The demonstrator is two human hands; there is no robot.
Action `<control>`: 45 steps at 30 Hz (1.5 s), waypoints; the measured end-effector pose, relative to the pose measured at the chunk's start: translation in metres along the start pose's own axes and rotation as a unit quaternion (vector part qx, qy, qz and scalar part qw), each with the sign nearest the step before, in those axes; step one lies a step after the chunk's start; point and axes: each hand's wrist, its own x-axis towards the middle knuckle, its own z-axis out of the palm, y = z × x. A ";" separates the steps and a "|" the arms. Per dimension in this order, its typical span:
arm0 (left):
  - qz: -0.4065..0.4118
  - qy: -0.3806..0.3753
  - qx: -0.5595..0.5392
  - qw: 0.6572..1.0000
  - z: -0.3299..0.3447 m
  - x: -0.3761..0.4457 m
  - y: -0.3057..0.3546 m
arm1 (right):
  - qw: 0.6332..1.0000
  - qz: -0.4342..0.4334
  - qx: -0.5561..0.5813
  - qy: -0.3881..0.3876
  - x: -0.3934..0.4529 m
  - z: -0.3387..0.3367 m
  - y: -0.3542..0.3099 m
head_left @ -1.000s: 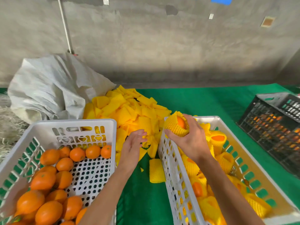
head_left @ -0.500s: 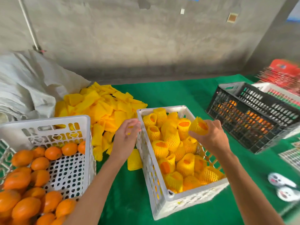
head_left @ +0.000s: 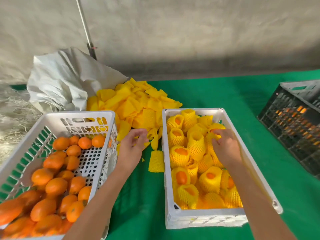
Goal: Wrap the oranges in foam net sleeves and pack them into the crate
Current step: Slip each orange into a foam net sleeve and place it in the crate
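Sleeve pile (head_left: 136,103) between two crates (head_left: 223,220)

The black crate (head_left: 294,125) is cut off at the right edge, its contents only blurred orange glints.

the table cover (head_left: 225,94) is plain green. 2 white crates: the left crate (head_left: 110,118) has a dotted hole pattern and heart cut-outs and holds bare orange fruit (head_left: 55,186); the right crate (head_left: 204,217) holds oranges in yellow mesh-textured foam sleeves (head_left: 195,146). a heap of flat yellow sleeves (head_left: 135,101) lies by a white sack (head_left: 64,78). the far crate (head_left: 294,122) is black lattice with orange showing through.
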 end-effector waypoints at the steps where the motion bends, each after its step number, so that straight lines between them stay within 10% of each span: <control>1: 0.001 0.004 0.004 1.000 -0.002 -0.001 0.000 | 1.000 -0.006 -0.004 0.005 0.000 -0.002 -0.004; 17: -0.021 -0.016 0.205 0.978 -0.186 0.003 -0.028 | 0.974 -0.144 0.136 -0.108 -0.056 0.100 -0.216; 26: -0.297 -0.349 0.297 0.838 -0.225 -0.020 -0.101 | 0.971 -0.067 0.074 -0.216 -0.109 0.203 -0.220; 34: -0.219 -0.401 0.558 0.693 -0.196 -0.016 -0.130 | 0.954 0.042 -0.165 -0.249 -0.111 0.246 -0.154; 45: -0.178 -0.193 0.442 0.858 -0.206 -0.001 -0.137 | 0.914 0.002 -0.324 -0.244 -0.087 0.252 -0.118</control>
